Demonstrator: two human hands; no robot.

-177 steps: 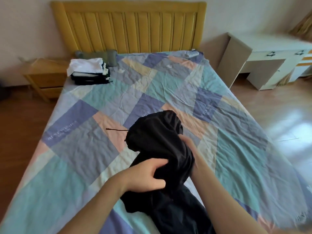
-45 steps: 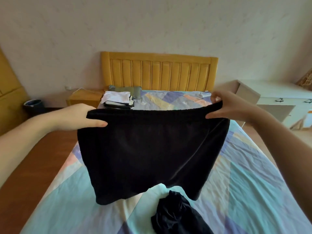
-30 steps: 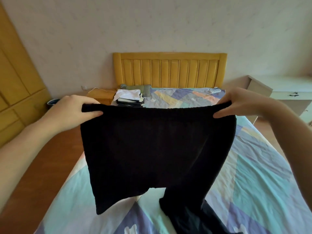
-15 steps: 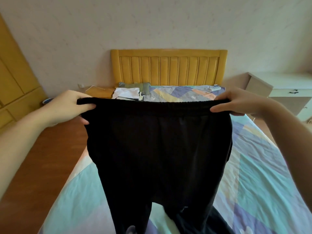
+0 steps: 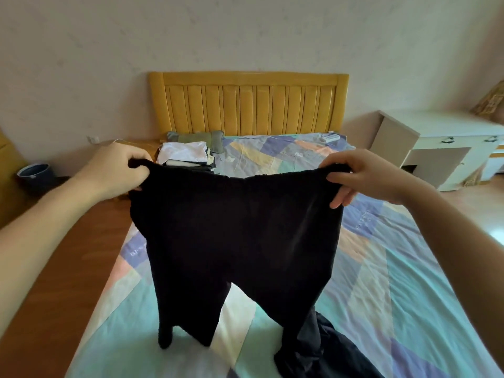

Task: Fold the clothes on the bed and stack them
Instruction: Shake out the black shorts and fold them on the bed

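Observation:
I hold a pair of black trousers [image 5: 237, 238] up in the air by the waistband, spread wide over the bed [image 5: 409, 296]. My left hand [image 5: 117, 170] grips the waistband's left end. My right hand [image 5: 357, 175] pinches its right end. Both legs hang down, and their lower ends touch the patchwork bedcover. The right leg runs into a dark crumpled heap of cloth [image 5: 321, 353] at the bed's near edge. A stack of folded clothes [image 5: 185, 156], white on top and dark below, lies at the head of the bed on the left.
A yellow headboard [image 5: 248, 105] stands against the wall, with a grey-green pillow [image 5: 195, 137] below it. A small white object [image 5: 331, 137] lies at the bed's far right. A white desk [image 5: 447, 148] stands on the right, a dark bin [image 5: 32, 173] on the wooden floor at left.
The trousers were a bundle on the bed, then came up by the waistband. Over the last second both legs have dropped free, and my hands have lowered the waistband, which now sags.

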